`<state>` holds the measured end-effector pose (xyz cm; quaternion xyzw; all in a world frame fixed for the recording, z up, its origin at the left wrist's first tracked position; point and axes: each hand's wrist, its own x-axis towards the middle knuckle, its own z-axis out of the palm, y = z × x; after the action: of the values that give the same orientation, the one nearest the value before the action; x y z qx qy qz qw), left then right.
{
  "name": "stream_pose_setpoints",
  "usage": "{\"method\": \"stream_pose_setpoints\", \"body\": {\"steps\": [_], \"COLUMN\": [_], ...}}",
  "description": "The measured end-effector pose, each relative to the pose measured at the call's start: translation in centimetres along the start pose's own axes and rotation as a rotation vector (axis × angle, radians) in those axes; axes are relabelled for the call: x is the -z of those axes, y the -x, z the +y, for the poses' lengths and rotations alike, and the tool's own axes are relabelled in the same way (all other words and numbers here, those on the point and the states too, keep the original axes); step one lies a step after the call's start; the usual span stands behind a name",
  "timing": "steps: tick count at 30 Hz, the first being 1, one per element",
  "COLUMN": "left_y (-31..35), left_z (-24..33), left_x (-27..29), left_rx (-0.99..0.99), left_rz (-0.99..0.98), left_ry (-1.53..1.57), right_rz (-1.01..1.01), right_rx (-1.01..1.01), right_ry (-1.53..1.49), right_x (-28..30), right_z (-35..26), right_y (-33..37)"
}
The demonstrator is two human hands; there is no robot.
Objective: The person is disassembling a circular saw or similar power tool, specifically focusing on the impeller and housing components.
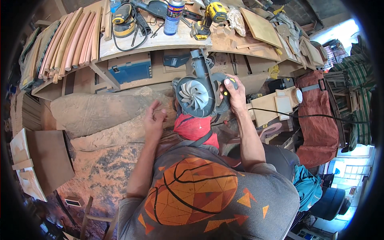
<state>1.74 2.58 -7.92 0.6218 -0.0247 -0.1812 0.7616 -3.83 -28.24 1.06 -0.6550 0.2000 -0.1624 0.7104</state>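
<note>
In front of my chest, my right hand (234, 94) grips the dark handle of a handheld electric blower (206, 72). Its round housing faces up with the side uncovered, so a pale grey fan wheel (195, 96) with curved blades shows. The blower's short nozzle (196, 54) points away from me, toward the bench. Just left of the housing, my left hand (155, 116) hovers with its fingers loosely bent and apart, holding nothing. Red fabric (196, 127) with a dark strap lies below the blower; what it belongs to I cannot tell.
A workbench (160, 44) ahead carries a spray can (173, 18), a yellow cordless drill (214, 14), a sander (123, 20) and wooden rods (74, 38). Blue cases (130, 68) sit beneath. A large wooden slab (104, 110) lies left; a black cable (304, 116) stretches across the right.
</note>
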Motion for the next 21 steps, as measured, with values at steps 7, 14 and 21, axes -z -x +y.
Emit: {"method": "stream_pose_setpoints", "body": {"steps": [7,14,21], "left_y": [-0.6,-2.0,-2.7], "left_z": [1.9,2.0,2.0], "left_x": [-2.4,-4.6,-5.2], "left_rx": [-0.039,0.021,0.052], "left_rz": [-0.098,-0.197,-0.202], "left_ry": [-0.027,0.057,0.12], "right_rz": [-0.028,-0.03,-0.024], "right_rx": [0.013,0.018,0.008], "right_ry": [0.05,0.055,0.057], "right_x": [-0.1,-0.2,0.1], "right_z": [-0.2,-0.4,-0.5], "right_y": [0.0,0.3,0.2]}}
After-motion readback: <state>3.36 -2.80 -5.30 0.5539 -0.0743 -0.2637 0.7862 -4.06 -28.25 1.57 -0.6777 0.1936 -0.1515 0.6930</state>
